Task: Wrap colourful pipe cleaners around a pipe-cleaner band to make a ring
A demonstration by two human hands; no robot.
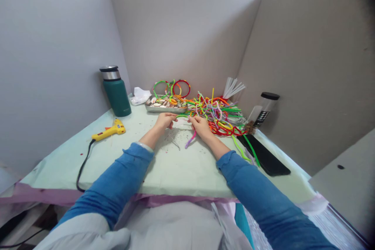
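Between my two hands, a green pipe cleaner (182,116) bends in a low arch just above the table. My left hand (164,122) pinches its left end with thumb and fingertips. Its other end is in the closed fingers of my right hand (200,125). Below the right hand hangs a pink and purple pipe cleaner (191,140); whether it joins the green one is hidden by the fingers. A thin grey strand (175,143) lies on the table under the left hand. Just beyond the hands is a metal tray (166,110) full of small flat pieces.
A heap of coloured pipe cleaners (218,111) spreads at the back right, beside a black phone-like slab (265,156) and a clear bottle (265,109). Left are a yellow glue gun (109,131) with its cord and a green flask (117,95). Finished-looking rings (181,82) lean behind the tray.
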